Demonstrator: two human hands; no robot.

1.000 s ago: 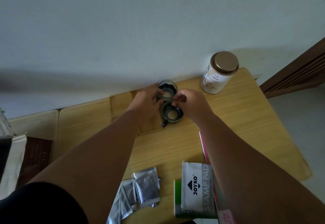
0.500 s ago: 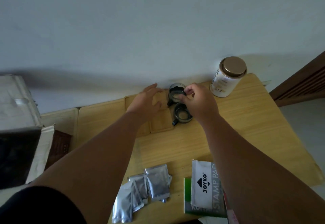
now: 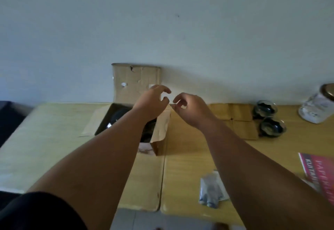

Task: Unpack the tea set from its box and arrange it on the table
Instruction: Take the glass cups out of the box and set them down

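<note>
- Two small glass cups with dark handles sit on the wooden table (image 3: 182, 168) at the far right: the farther glass cup (image 3: 265, 110) and the nearer glass cup (image 3: 272, 127), one just behind the other, both beside the light wooden tray (image 3: 238, 121).
- Both of my hands hang in the air over the open brown cardboard box (image 3: 137, 103), whose back flap stands upright against the pale wall.
- My left hand (image 3: 152, 103) is above the box's right edge, fingers curled and spread, gripping nothing.
- My right hand (image 3: 191, 109) is just beside it to the right, fingers loosely bent and empty, thumb and forefinger apart.
- Inside the box I see dark, rounded shapes; the blur keeps me from telling what they are.
- A clear glass jar with a metallic lid (image 3: 318, 106) stands at the far right edge, past the cups.
- Silver foil sachets (image 3: 211, 191) lie near the table's front edge under my right forearm, and a red printed booklet (image 3: 319, 172) lies to their right.
</note>
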